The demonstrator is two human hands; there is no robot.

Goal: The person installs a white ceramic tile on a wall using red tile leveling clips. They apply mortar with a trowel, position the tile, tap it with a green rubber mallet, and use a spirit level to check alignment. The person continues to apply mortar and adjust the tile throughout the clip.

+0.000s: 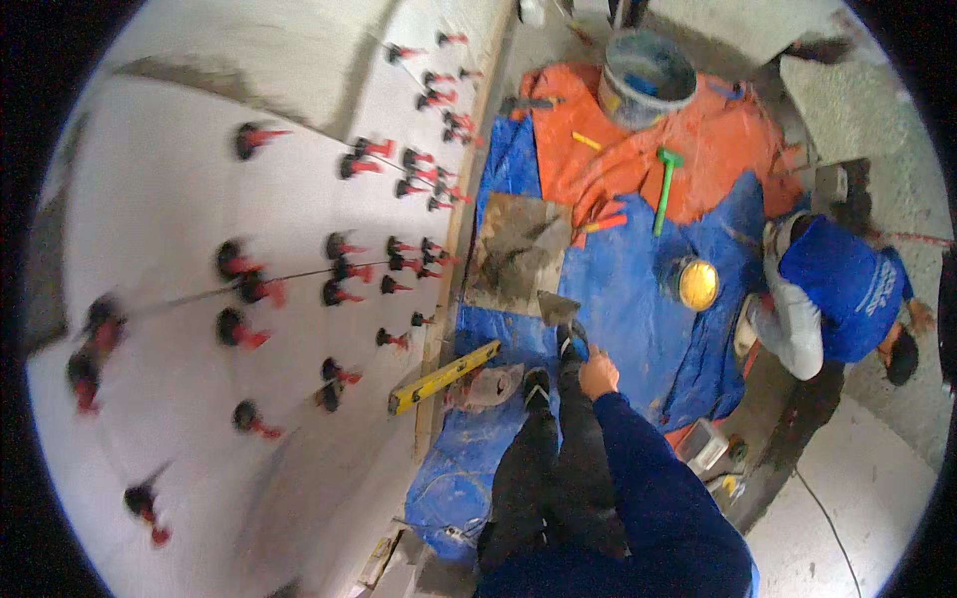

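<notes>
My right hand [599, 375] hangs in front of my legs, its fingers wrapped round the handle of a trowel. The trowel's grey blade [557, 308] points away from me, over the near edge of a square board [481, 297] smeared with grey mortar [513, 254]. My left hand is out of the picture. To the left stands a wall of large pale tiles [169, 189], with several black and red tile levelling clips [344, 269] along the joints. A yellow spirit level [444, 377] leans near the wall's foot, beside a clear plastic bag [490, 387].
A blue tarp [623, 329] and an orange sheet [568, 110] cover the floor. On them are a large bucket [648, 80], a green hammer [665, 189] and a yellow-topped tin [697, 285]. At right, a person in a blue top [842, 289] bends low.
</notes>
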